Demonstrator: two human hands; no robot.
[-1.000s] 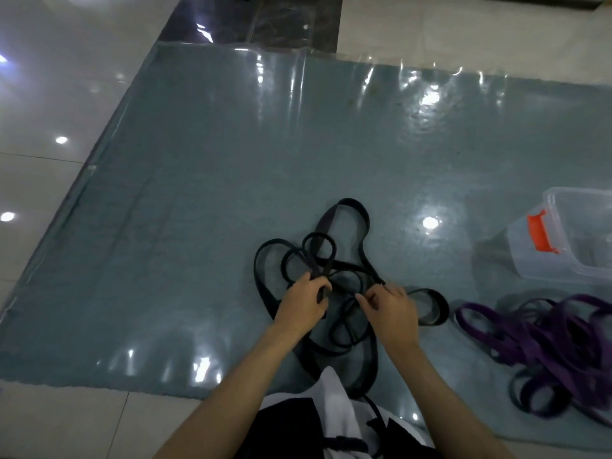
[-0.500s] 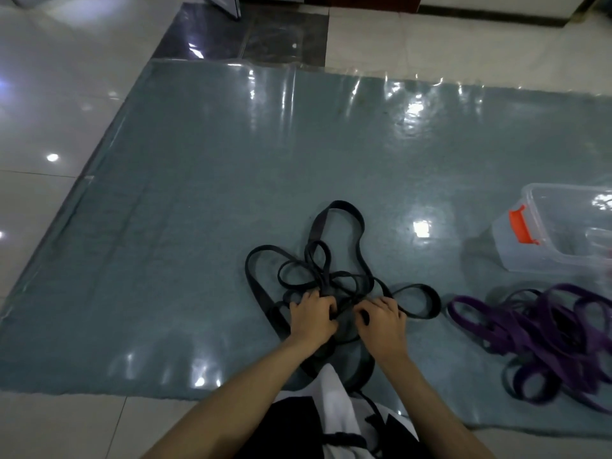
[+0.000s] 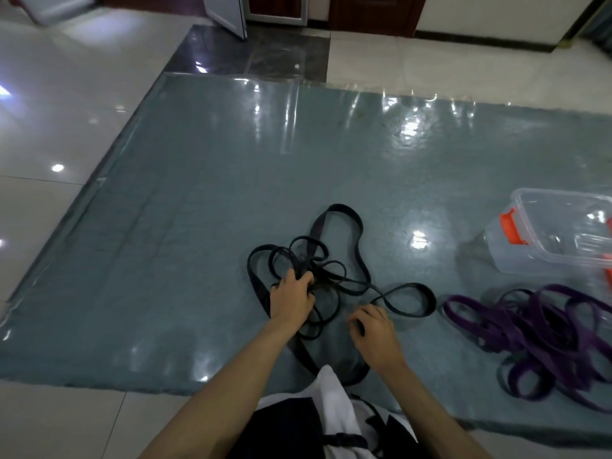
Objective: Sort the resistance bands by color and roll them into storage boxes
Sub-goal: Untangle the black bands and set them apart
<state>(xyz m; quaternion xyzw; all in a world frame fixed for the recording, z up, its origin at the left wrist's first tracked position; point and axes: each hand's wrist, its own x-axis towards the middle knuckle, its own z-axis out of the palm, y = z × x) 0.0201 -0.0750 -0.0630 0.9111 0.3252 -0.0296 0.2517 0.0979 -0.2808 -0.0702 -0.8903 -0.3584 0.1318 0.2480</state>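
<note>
A tangle of black resistance bands point(image 3: 334, 260) lies on the grey-blue mat point(image 3: 198, 210) just in front of me. My left hand point(image 3: 291, 296) grips a bunch of black strands at the middle of the tangle. My right hand point(image 3: 372, 329) sits at the tangle's near right side with its fingers curled, pinching a black strand. A heap of purple resistance bands point(image 3: 543, 336) lies to the right. Beyond it a clear plastic storage box point(image 3: 559, 236) with orange latches stands tilted, with no bands visible inside it.
The mat is covered by a glossy clear sheet and is bordered by shiny white floor tiles point(image 3: 49, 127). A dark doorway strip and a grey panel point(image 3: 228, 11) stand at the far edge. My white and black clothing point(image 3: 328, 422) shows at the bottom.
My hands have moved apart: the right hand has drawn back toward me and to the right, while the left hand stays gripping the middle of the black tangle. My head has tilted up.
</note>
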